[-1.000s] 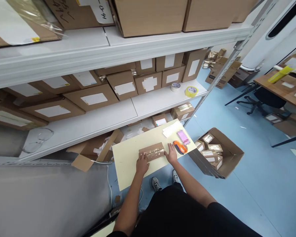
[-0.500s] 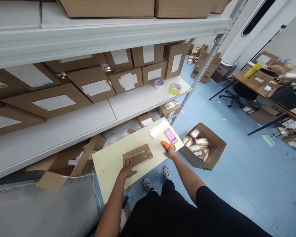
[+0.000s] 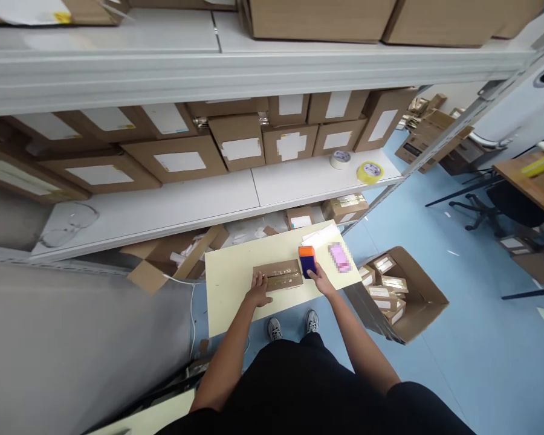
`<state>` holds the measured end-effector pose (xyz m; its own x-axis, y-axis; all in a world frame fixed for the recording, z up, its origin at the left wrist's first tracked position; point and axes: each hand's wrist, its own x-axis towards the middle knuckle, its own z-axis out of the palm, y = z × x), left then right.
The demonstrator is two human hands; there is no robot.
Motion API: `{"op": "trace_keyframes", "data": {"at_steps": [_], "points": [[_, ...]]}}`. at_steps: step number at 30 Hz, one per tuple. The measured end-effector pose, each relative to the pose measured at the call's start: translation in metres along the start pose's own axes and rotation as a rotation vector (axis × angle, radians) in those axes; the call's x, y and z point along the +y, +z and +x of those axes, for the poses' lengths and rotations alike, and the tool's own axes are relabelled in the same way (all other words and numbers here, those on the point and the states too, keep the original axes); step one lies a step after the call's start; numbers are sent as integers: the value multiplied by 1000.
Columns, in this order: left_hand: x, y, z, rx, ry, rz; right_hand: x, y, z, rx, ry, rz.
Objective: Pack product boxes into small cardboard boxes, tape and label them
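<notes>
A flat brown cardboard box (image 3: 283, 275) with shiny tape along its top lies on the pale yellow table (image 3: 229, 296). My left hand (image 3: 257, 291) rests on the box's left end, fingers laid over the top and thumb spread away. At the right end of the box, my right hand (image 3: 321, 281) grips an orange and dark blue tape dispenser (image 3: 307, 263), held upright beside the box. Right of it lies a pink item (image 3: 340, 257), blurred out. White paper sheets (image 3: 321, 234) lie at the table's back right.
Below the table's right end stands an open carton (image 3: 417, 302) holding several small taped boxes. Behind the table a shelf (image 3: 199, 202) carries labelled boxes, a white tape roll (image 3: 340, 159) and a yellow tape roll (image 3: 370, 172). An opened carton (image 3: 176, 254) sits under the shelf.
My right hand has lifted the tape dispenser from the table's right side and brought it left to the box, turned upright. My left hand stays on the box. The view has swung left.
</notes>
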<state>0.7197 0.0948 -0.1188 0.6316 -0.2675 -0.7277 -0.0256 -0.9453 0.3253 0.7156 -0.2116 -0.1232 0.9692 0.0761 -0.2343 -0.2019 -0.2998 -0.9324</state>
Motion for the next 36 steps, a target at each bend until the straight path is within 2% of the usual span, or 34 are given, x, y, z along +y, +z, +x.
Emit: {"op": "trace_keyframes", "data": {"at_steps": [2, 4, 7, 11, 16, 18, 21, 23, 25, 27, 32, 36], "points": [[2, 0, 1, 5, -10, -21, -21, 29, -2, -58, -53, 68], [4, 0, 1, 19, -16, -59, -36, 52, -3, -114, -54, 33], [5, 0, -4, 45, 0, -148, -44, 67, -1, -126, -30, -27], [5, -2, -19, 114, 6, -271, -41, 58, 2, -180, -13, -1], [17, -19, -34, 468, 17, -511, -40, 39, -5, -266, 3, 30], [24, -29, -36, 543, 60, -553, -41, 33, -8, -305, -9, 31], [36, -42, -35, 523, 238, -691, -42, 25, -11, -361, -8, 20], [44, -46, -33, 426, 371, -817, -41, 22, -12, -385, 0, 20], [50, -46, -31, 320, 446, -878, -39, 21, -14, -401, 1, 30], [52, -43, -28, 274, 454, -874, -37, 22, -17, -408, 4, 43], [54, -34, -21, 315, 394, -845, -38, 24, -22, -411, 17, 43], [60, -30, -20, 332, 367, -993, -47, 24, -25, -399, -8, 14]]}}
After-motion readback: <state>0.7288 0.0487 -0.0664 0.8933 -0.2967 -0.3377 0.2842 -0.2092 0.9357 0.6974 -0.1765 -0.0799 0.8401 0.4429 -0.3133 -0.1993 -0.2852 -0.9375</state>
